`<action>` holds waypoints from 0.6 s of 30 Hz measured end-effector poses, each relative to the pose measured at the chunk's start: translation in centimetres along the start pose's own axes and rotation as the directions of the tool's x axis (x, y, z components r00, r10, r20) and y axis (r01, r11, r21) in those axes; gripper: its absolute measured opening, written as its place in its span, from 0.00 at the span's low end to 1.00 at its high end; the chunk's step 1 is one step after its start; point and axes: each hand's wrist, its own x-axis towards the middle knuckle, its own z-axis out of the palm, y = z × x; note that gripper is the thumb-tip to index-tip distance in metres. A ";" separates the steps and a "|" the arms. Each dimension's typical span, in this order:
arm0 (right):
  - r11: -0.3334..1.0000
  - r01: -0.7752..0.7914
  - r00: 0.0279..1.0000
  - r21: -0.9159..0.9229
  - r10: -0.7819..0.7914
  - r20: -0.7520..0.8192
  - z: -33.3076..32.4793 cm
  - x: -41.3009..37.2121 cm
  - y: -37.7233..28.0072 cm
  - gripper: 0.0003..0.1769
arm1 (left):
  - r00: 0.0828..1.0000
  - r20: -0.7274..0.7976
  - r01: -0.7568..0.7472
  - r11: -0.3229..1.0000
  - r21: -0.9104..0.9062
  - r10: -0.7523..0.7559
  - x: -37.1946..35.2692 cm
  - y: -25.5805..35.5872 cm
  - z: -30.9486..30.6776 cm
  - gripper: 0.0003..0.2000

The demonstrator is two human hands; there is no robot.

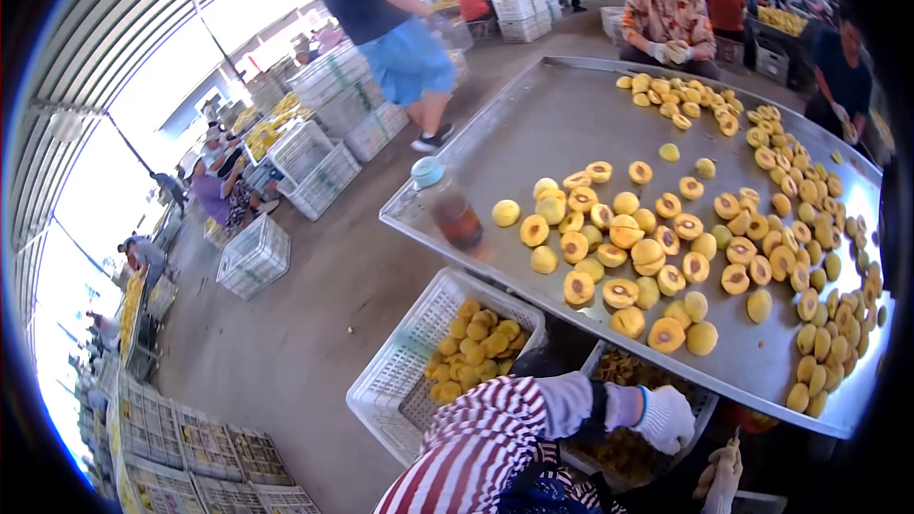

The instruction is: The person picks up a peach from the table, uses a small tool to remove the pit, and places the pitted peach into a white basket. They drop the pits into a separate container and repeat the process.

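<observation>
My left hand (666,419), in a white knitted glove below a striped sleeve, is closed in a fist above a crate (706,411) of brownish fruit scraps. What it holds, if anything, is hidden. Beside it, at the lower right, my right hand (724,476) wears a soiled glove and grips a thin metal-tipped tool (736,436). Many halved yellow fruits (624,230), some showing brown hollows or stones, lie on the metal table (533,133) ahead. A white plastic crate (386,385) left of my arm holds yellow fruit halves (476,341).
A bottle with a blue lid and dark liquid (457,219) stands at the table's left corner. Across the table sits a person with gloved hands (671,51). Another person (400,38) walks by stacked crates (352,100). More crates (195,443) are at lower left.
</observation>
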 end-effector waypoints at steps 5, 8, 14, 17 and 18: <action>0.993 0.115 0.993 0.040 -0.113 -0.041 -1.4 3.4 3.7 0.20 | 0.995 0.032 -0.088 0.992 -0.092 0.091 3.3 2.3 1.4 0.13; 0.991 -0.032 0.997 0.134 0.041 -0.068 -1.3 1.3 2.8 0.19 | 0.998 0.056 0.049 0.975 -0.218 -0.037 2.8 -0.2 5.7 0.15; 0.990 -0.083 0.980 0.110 0.101 -0.169 -1.8 -2.0 0.8 0.20 | 0.744 0.628 0.335 0.941 -0.056 -0.228 0.1 -8.3 19.4 0.21; 0.987 -0.068 0.979 0.143 0.093 -0.181 -2.9 -2.6 1.0 0.19 | 0.631 0.742 0.336 0.942 0.001 -0.226 1.6 -10.6 24.1 0.23; 0.986 -0.064 0.978 0.157 0.093 -0.187 -3.2 -2.8 1.2 0.20 | 0.622 0.752 0.329 0.944 -0.001 -0.216 2.2 -10.9 25.1 0.22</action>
